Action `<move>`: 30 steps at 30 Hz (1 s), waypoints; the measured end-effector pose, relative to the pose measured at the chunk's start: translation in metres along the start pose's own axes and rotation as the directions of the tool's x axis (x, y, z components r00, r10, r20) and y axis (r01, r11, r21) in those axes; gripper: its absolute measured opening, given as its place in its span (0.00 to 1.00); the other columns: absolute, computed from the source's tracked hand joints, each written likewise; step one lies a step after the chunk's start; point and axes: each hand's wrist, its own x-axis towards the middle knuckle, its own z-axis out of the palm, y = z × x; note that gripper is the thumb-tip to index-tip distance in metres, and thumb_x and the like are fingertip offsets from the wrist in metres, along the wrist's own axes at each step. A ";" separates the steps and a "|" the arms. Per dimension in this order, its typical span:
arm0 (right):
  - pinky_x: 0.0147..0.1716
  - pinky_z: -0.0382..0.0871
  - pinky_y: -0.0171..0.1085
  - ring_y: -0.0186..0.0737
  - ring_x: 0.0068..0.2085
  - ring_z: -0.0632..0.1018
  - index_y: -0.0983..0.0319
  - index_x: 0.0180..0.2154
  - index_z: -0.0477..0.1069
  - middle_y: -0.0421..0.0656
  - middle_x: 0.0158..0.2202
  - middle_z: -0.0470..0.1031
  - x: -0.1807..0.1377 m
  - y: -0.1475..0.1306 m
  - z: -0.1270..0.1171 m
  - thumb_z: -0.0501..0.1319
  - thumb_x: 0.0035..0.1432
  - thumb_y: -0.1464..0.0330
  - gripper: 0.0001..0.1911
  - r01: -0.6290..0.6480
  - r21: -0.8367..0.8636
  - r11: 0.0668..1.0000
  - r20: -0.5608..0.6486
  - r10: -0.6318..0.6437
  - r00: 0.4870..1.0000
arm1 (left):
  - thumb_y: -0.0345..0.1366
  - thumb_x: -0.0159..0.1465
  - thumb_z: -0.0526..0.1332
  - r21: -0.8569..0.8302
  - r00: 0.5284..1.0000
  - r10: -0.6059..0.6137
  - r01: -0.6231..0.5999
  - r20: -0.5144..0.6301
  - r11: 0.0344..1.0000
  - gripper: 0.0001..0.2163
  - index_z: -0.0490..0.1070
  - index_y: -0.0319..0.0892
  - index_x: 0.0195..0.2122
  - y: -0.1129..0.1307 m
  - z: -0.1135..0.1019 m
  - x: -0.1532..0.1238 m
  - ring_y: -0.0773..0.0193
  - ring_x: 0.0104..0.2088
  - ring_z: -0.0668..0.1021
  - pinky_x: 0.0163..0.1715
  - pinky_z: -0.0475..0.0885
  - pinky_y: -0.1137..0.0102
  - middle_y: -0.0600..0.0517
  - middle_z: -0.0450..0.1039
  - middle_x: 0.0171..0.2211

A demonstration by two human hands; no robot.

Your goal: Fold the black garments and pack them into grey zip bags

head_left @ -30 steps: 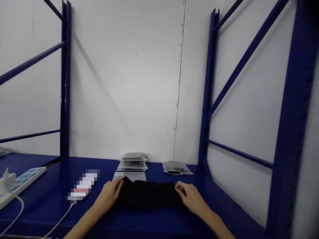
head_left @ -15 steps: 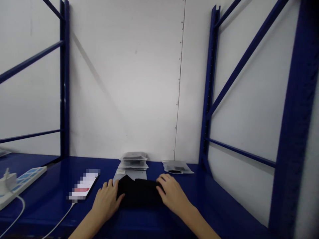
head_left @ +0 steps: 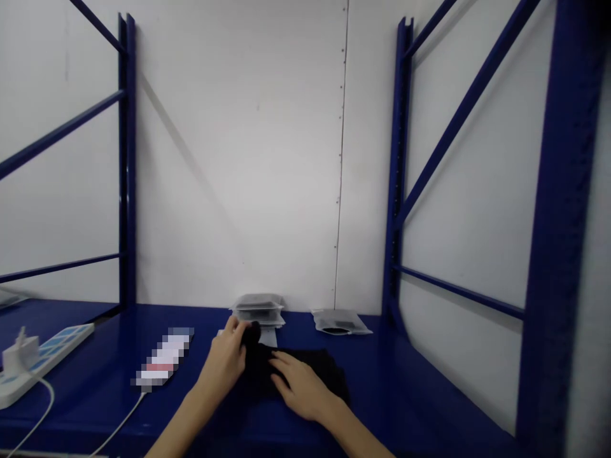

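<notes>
A black piece of folded cloth (head_left: 324, 369) lies on the blue shelf surface in front of me; whether it is a garment I cannot tell. With closed fingers, my left hand (head_left: 225, 355) grips its left end and holds that end raised and folded up. My right hand (head_left: 301, 383) lies on the middle of the cloth with its fingers stretched out. Just behind the cloth is a stack of frosted plastic bags (head_left: 258, 312) with dark contents, and the lowest one is partly hidden by the cloth and my left hand.
Another frosted bag (head_left: 341, 321) lies at the back right. To the left are a phone (head_left: 165, 359) with a blurred screen and a cable, and a white power strip (head_left: 52, 356) with a plug. Blue rack posts (head_left: 395, 191) and a white wall (head_left: 238, 159) enclose the shelf.
My left hand has moved right and up, lifting the cloth's left end. My right hand has shifted left from the cloth's right end to its middle.
</notes>
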 end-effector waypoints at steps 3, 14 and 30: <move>0.59 0.69 0.46 0.52 0.57 0.78 0.60 0.56 0.75 0.50 0.57 0.77 0.004 0.003 0.001 0.58 0.64 0.66 0.20 0.009 0.116 0.993 -0.073 -0.001 0.997 | 0.19 0.60 0.52 -0.182 0.991 0.125 -0.132 -0.049 0.974 0.22 0.68 0.47 0.51 0.032 0.014 0.001 0.59 0.47 0.77 0.48 0.73 0.67 0.47 0.66 0.54; 0.47 0.76 0.43 0.51 0.51 0.81 0.59 0.40 0.77 0.51 0.50 0.80 0.011 0.034 0.001 0.56 0.65 0.61 0.13 -0.097 0.320 0.942 -0.477 0.249 0.843 | 0.38 0.67 0.60 -0.488 0.926 0.340 -0.223 0.163 0.844 0.23 0.62 0.47 0.64 0.058 0.050 -0.041 0.51 0.58 0.73 0.60 0.69 0.59 0.43 0.69 0.60; 0.51 0.70 0.42 0.47 0.49 0.79 0.60 0.45 0.78 0.47 0.48 0.80 -0.015 0.014 -0.024 0.52 0.66 0.72 0.16 -0.186 -0.131 0.974 -0.353 0.129 0.927 | 0.28 0.66 0.58 0.016 0.973 -0.118 0.118 0.198 0.993 0.26 0.59 0.36 0.65 0.027 0.048 -0.027 0.51 0.51 0.78 0.51 0.69 0.63 0.38 0.73 0.53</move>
